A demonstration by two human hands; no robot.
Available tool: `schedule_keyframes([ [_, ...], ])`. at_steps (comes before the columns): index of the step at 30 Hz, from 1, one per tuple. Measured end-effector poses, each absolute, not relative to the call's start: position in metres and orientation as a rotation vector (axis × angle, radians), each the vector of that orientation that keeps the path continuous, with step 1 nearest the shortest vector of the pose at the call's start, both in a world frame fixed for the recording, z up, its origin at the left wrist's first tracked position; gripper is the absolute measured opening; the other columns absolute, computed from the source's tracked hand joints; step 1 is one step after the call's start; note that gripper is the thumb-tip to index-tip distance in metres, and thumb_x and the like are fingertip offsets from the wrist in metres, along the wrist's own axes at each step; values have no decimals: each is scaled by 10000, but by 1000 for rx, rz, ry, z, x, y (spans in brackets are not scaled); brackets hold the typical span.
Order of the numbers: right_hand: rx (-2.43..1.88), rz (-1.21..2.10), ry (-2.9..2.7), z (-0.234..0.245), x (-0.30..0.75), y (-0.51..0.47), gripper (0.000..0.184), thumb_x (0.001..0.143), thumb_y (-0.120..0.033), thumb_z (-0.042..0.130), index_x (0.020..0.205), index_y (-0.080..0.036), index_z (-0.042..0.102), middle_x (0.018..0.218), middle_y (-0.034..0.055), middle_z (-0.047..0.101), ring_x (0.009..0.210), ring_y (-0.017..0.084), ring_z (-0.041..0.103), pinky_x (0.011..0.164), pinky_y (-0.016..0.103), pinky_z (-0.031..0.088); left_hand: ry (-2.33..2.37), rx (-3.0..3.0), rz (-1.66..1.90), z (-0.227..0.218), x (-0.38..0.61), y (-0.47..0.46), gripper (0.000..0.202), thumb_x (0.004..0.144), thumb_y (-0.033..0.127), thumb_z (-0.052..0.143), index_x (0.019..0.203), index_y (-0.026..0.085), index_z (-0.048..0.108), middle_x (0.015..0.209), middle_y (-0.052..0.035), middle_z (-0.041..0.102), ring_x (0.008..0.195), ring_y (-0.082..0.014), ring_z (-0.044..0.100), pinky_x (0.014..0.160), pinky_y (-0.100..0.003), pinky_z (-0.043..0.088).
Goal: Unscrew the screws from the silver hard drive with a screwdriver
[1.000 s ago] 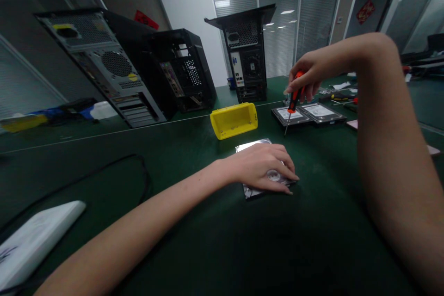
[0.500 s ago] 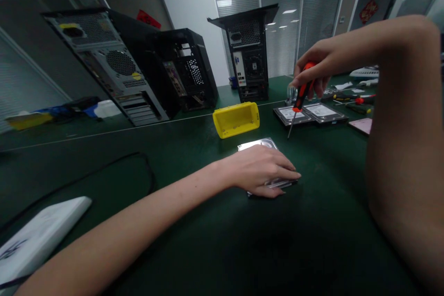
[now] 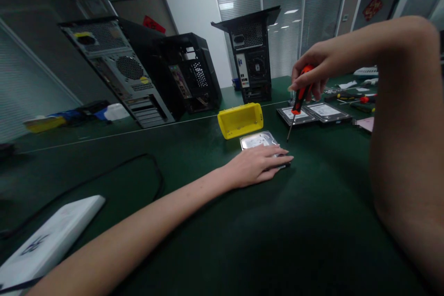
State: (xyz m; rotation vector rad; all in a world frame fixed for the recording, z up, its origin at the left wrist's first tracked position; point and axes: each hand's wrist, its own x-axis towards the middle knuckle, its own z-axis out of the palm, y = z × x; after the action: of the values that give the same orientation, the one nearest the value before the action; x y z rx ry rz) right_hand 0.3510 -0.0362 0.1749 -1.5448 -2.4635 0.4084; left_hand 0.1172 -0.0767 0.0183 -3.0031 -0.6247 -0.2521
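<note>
A silver hard drive (image 3: 257, 139) lies on the dark green table with my left hand (image 3: 258, 164) over its near part. The left hand's fingers are stretched out across the drive toward its right edge, hiding much of it. In my right hand (image 3: 312, 74) is a red and black screwdriver (image 3: 301, 95), fingers wrapped round the handle. Its thin shaft points down, with the tip to the right of the drive and apart from it. A yellow plastic bin (image 3: 240, 122) tilts toward me behind the drive, with small bits in it that look like screws.
Two more hard drives (image 3: 324, 110) lie at the right behind the screwdriver, near assorted hand tools (image 3: 364, 99). Several computer cases (image 3: 255, 62) stand along the back. A black cable (image 3: 114, 162) curves over the left side, near a white box-like object (image 3: 52, 231).
My left hand and the hard drive under it have slid away from me, closer to the yellow bin. The right hand keeps nearly the same place, and the view has shifted slightly.
</note>
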Motion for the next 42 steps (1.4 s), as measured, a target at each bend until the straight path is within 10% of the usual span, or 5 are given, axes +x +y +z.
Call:
schedule_keyframes([
  [23,-1596,722,-2612,167,336,-10,389,797,-461,553,1012,-153,652,945,31,690,943,166,650,839,303,499,-782,-3034,-379,8,105,-47,398,918,249,420,1314,247,454,1340,-68,486,1233,-209,442,1021,-426,367],
  [42,-1482,601,-2768,166,328,-8,477,816,-509,496,1098,-148,631,939,42,696,901,167,662,778,290,518,-918,-3295,-576,11,124,-13,274,799,421,599,941,205,689,988,-51,634,961,-186,560,895,-330,394],
])
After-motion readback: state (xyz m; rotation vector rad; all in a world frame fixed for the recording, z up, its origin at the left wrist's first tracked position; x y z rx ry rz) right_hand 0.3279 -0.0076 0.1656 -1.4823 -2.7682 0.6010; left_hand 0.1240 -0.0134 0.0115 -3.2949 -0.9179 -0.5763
